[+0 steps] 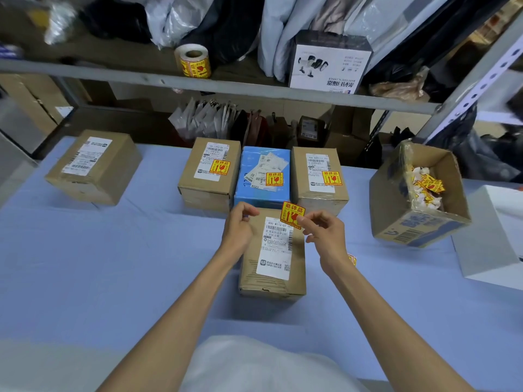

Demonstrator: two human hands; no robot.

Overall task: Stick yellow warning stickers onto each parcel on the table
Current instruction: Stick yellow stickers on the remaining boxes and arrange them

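- Item one, yellow warning sticker [293, 215]: a single loose piece with red print, held over the 1 o'clock corner of the near parcel [271, 267]. I cannot tell whether it touches the carton.
- The right hand [322, 233] pinches the sticker's 5 o'clock corner between thumb and forefinger, the other fingers loosely curled.
- The left hand [240, 224] sits at the near parcel's 11 o'clock corner with its fingers curled toward the thumb. I cannot tell whether they hold anything.
- The near parcel is a brown carton at the middle of the table [113, 264], and I see only a white shipping label on its top.
- At 12 o'clock from it I log a row of three side by side: left brown parcel [209, 171], blue parcel [263, 176], right brown parcel [319, 176]. Each bears one yellow sticker.
- At 10 o'clock, well apart, is a lone brown parcel [93, 165], its top showing a label only.
- At 2 o'clock is a tilted open carton [418, 222] with crumpled yellow and white scraps [427, 188] inside.
- At 3 o'clock, beside the right wrist, a small yellow piece [351, 259] lies on the table. Farther out is a white box [486, 250].
- Far at 12 o'clock, a sticker roll [194, 60] stands on the shelf [113, 69].
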